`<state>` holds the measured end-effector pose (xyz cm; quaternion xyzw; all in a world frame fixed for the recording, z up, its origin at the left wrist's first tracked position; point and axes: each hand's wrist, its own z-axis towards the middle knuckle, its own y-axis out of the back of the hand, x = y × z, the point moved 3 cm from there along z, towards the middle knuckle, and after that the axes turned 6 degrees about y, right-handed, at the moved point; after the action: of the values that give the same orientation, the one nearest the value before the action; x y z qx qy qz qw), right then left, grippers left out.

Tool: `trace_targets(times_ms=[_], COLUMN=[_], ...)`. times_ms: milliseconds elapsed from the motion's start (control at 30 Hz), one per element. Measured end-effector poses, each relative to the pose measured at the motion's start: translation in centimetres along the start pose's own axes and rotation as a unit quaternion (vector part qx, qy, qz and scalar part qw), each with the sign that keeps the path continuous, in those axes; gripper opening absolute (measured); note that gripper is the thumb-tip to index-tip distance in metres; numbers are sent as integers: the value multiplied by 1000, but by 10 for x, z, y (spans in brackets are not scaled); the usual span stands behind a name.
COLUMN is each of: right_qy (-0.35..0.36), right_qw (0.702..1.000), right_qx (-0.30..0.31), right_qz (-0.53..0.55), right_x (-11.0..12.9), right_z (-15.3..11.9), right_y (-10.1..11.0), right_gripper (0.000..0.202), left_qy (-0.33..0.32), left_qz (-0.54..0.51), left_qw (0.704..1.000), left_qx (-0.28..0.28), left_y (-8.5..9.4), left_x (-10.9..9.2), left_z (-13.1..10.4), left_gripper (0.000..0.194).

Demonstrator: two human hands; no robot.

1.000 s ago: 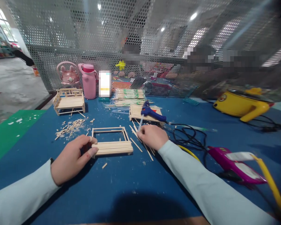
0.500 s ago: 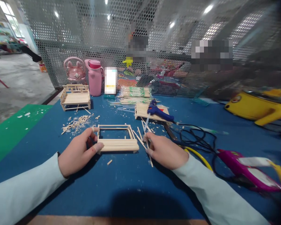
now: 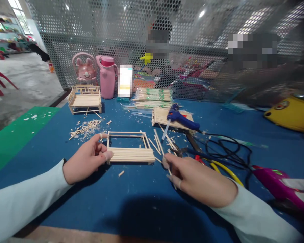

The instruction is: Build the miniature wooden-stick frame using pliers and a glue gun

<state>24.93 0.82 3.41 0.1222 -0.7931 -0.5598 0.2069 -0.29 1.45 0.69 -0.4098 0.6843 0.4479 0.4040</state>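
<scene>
My left hand [image 3: 92, 158] grips the left end of a small wooden stick frame [image 3: 131, 155], thumb in front and fingers behind. Slats cover the front part of that frame; its back part is an open rectangle. To the right, my right hand [image 3: 190, 172] pinches a thin wooden stick [image 3: 169, 171] between thumb and fingers. Several loose sticks [image 3: 157, 141] lie between the frame and this hand. Behind them, a blue glue gun [image 3: 182, 119] with a clear glue stick in it rests on a flat stick panel [image 3: 160, 116].
A finished-looking miniature stick bench [image 3: 85, 100] stands back left, behind a pile of offcuts [image 3: 87, 127]. A pink bottle [image 3: 107, 79], a phone [image 3: 125, 81] and bagged sticks [image 3: 154, 95] line the mesh. Black cable [image 3: 225, 152], yellow-handled pliers [image 3: 228, 172] and a purple tool [image 3: 276, 182] lie right.
My right hand has moved a little right and toward me with the stick, away from the frame. The left hand keeps its hold on the frame. The camera view has shifted slightly.
</scene>
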Motion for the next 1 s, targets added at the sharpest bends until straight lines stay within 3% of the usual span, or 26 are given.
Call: trace_targets(times_ms=[200,367,467,567,667,800,1000], right_qy=[23,-73,-79,-78,-40,61,185], right_qw=[999,991,989,989,992,987,950], right_qx=[-11,-103,-118,-122,-114,-146,-232], right_qz=[-24,-35,-30,-44,-41,11,-95], right_x=[15,11,3,2,15,34,19], right_z=[-22,-39,-38,-38,-45,-58,-60], right_y=[-11,-24,-29,-31,-33,-34,-30], right_gripper=[21,15,6,20,18,21,40], left_qy=[18,13,3,0,2,2,3], left_qz=[-36,-39,-34,-37,-39,-35,-36], left_qw=[999,999,999,999,999,999,999], left_qx=[14,12,10,10,11,11,11], left_y=[0,0,1,1,1,1,2], left_x=[1,0,1,2,3,2,0], left_z=[1,1,1,1,1,1,1], left_gripper=[46,44,44,44,44,43,42])
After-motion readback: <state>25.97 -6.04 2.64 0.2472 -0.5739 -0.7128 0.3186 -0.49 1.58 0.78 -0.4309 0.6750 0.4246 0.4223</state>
